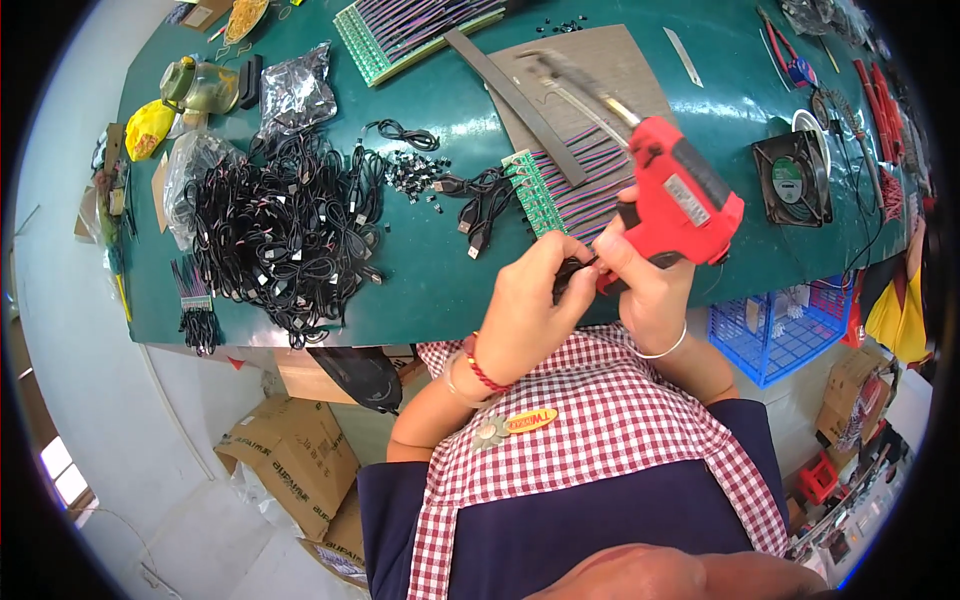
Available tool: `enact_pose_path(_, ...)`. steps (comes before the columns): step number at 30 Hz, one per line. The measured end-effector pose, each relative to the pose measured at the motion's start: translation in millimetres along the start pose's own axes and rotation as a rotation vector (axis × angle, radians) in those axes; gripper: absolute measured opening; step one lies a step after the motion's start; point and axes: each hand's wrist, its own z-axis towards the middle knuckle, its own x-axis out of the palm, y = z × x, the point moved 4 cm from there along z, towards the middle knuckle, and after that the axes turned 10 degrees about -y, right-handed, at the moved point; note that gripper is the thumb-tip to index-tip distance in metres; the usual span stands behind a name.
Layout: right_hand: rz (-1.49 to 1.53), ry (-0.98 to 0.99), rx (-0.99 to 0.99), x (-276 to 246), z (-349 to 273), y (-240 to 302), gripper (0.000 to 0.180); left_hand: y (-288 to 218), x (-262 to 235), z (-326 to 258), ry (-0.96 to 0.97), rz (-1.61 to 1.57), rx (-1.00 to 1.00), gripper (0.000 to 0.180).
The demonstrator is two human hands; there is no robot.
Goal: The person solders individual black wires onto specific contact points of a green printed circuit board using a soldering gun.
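Observation:
My right hand [652,295] grips a red gun-shaped soldering iron [685,195], its metal tip pointing toward the far left over the table. My left hand [535,298] is closed, finger and thumb pinched on a black cable [567,277]. The fingertips of both hands meet close together at the table's near edge. Just beyond them lies a green circuit board strip [533,190] with rows of pink, purple and black wires [585,190]. A grey metal bar [520,105] rests across these wires. The cable's end is hidden by my fingers.
Left on the green table [450,290] sits a heap of black USB cables [285,235], beside small black-and-silver connectors [412,175]. Another wired board [415,35] lies at the back. A fan [792,178] stands right; a blue crate [775,335] is below the edge.

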Motion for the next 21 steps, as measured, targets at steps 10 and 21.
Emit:
enact_pose_path(10, -0.132, 0.097, -0.026, -20.9, 14.1, 5.3, 0.04, 0.3, -15.9, 13.8, 0.031, 0.167, 0.117, 0.01)
enact_pose_path(21, -0.361, 0.247, -0.13, -15.4, 11.7, 0.4, 0.037, -9.6, -18.5, 16.4, 0.094, 0.441, 0.326, 0.012)
